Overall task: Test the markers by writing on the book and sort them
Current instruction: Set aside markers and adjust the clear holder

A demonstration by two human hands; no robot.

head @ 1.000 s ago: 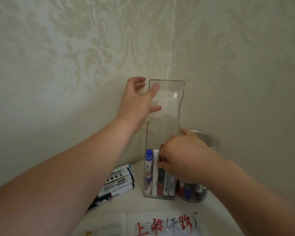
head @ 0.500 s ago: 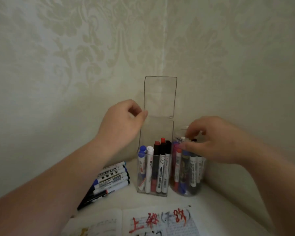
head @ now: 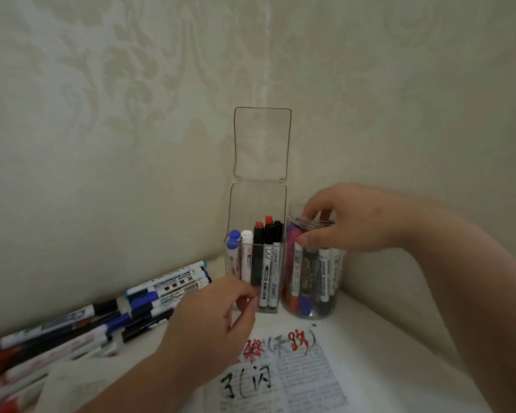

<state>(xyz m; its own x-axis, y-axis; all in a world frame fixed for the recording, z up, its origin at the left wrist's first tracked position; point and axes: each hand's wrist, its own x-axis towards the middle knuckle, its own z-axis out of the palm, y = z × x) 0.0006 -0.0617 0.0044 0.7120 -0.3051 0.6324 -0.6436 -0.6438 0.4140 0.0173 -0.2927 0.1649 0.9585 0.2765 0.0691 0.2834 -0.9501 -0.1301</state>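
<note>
1. Markers (head: 265,263) are standing upright, caps up, in a clear box (head: 256,201) in the corner of the worktop (head: 370,329): two blue caps at the left, then a white one, then red and black ones.
2. The box's hinged lid (head: 262,141) is standing open, pointing straight up against the patterned wall (head: 131,144).
3. A round jar (head: 338,281) of clear plastic is sitting just beside the box, on its right, and is holding more markers (head: 309,272) upright; their colours are blurring together, with red and blue showing near the bottom.
4. The right hand (head: 343,225) is reaching over the jar's mouth. Its grip is clamping on the round jar at the rim, with the thumb pressing on the outer wall and the fingers curling over the top edge. Whether the fingertips are also touching a marker inside cannot be told.
5. The left hand (head: 218,320) is hanging low in front of the base of the clear box. Its grip is loose, with the fingers gently curled and apart from the thumb. Whether the fingertips are touching the box cannot be told.
6. Loose markers (head: 149,296) are lying in a pile on the worktop to the left of the box, along the foot of the wall, with blue, black and red caps mixed together.
7. An open book (head: 307,374) is lying flat in front of the box and jar, near the bottom edge of the view. Large red and black handwritten characters are running across its printed page, and the left forearm is covering part of it.
</note>
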